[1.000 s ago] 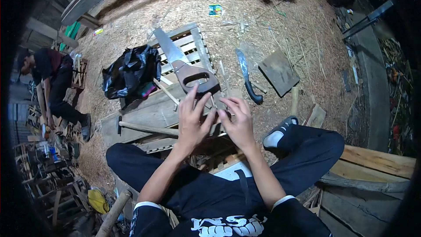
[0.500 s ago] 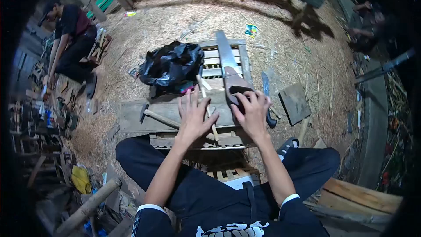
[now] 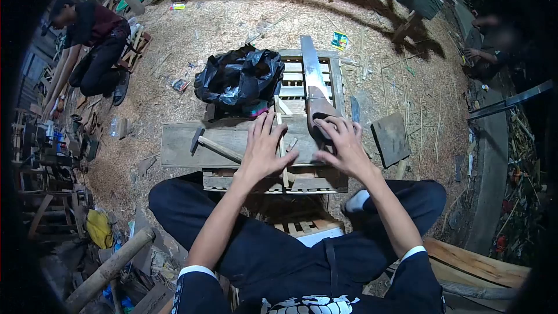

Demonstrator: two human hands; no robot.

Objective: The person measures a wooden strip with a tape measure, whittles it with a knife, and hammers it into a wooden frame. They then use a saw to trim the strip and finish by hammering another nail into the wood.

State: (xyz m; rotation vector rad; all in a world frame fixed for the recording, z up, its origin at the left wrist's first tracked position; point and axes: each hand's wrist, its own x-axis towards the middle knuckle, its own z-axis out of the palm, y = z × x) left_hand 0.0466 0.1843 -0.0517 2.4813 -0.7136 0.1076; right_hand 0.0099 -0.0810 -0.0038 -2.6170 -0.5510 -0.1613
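My left hand lies over the wooden board, fingers stretched and thumb apart. A thin wooden stick runs between its fingers and thumb, and a small wood piece sits near the thumb tip. Just left of that hand is a hammer with a wooden handle. My right hand hovers with loosely bent, parted fingers at the grip of a hand saw, which lies flat with its blade pointing away. Part of the saw's grip is hidden by the fingers.
Behind the board stand a slatted pallet and a black plastic bag. A dark blade and a square board lie at right. One person crouches at left, another sits at right. Shavings cover the ground.
The view has shifted slightly, moving the bench things right in the picture. My right thumb has moved out from the saw's grip; my left hand stays over the stick.
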